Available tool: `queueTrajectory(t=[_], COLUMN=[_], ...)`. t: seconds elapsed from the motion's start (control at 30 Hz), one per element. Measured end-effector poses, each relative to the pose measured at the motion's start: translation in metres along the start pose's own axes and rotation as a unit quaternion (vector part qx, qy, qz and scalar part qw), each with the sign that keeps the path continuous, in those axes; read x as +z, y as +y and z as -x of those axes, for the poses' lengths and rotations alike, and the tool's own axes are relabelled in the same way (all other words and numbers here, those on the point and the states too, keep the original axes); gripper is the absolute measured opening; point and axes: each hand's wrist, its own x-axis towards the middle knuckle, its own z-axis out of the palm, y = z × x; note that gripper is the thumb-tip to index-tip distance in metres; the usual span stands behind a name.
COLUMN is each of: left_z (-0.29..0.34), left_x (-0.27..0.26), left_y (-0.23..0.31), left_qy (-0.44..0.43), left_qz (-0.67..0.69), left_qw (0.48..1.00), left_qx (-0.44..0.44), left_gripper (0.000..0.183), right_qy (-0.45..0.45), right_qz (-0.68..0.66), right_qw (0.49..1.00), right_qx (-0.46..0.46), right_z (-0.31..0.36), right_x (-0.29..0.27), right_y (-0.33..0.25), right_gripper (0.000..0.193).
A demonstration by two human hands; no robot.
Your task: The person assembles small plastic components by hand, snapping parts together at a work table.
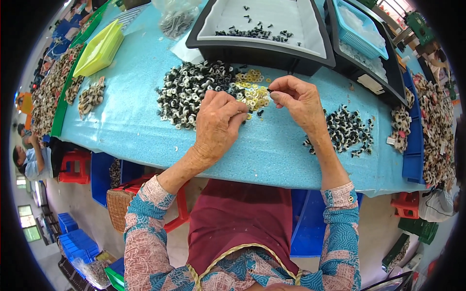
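Observation:
My left hand (217,127) is closed, fingers curled and thumb pressed near the index finger, beside a heap of small black and white rings (179,94). Whatever its fingertips hold is hidden. A short way to the right, my right hand (300,103) pinches a small black pin (269,90) between thumb and index finger. Between the hands lies a patch of thin yellow washers (258,94). A loose black piece (260,113) rests just below them. Right of my right wrist sits a second pile of small black and white parts (345,128).
Beyond the hands stands a black tray (262,52) with a white liner and scattered black pins. Another black bin (371,83) holds a light-blue basket (364,36). A yellow-green basket (99,48) and patterned soft pieces (92,94) lie left on the blue tabletop (131,126).

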Motion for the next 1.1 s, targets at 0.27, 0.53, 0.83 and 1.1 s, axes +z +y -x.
queueTrajectory(t=[0.27,0.53,0.83,1.1], left_z=[0.001,-0.006,-0.018,-0.014], left_x=[0.006,0.011,0.008,0.017], left_y=[0.004,0.004,0.006,0.009], left_qy=[-0.055,-0.071,-0.049,-0.044], left_qz=[-0.048,-0.041,0.33,0.489], left_qw=[0.997,0.997,0.905,0.811], left_qx=[0.001,0.0,-0.265,-0.318], left_gripper=[0.015,0.014,0.007,0.006], right_qy=[0.018,-0.008,-0.08,-0.1], right_qz=[0.091,0.08,-0.202,-0.16], right_qw=[0.995,0.995,0.975,0.981], right_qx=[-0.021,-0.056,0.04,0.053], right_z=[0.002,0.002,0.005,0.006], right_x=[-0.003,-0.002,-0.013,-0.006], right_y=[0.0,0.002,-0.01,-0.01], right_gripper=[0.013,0.012,0.011,0.012])
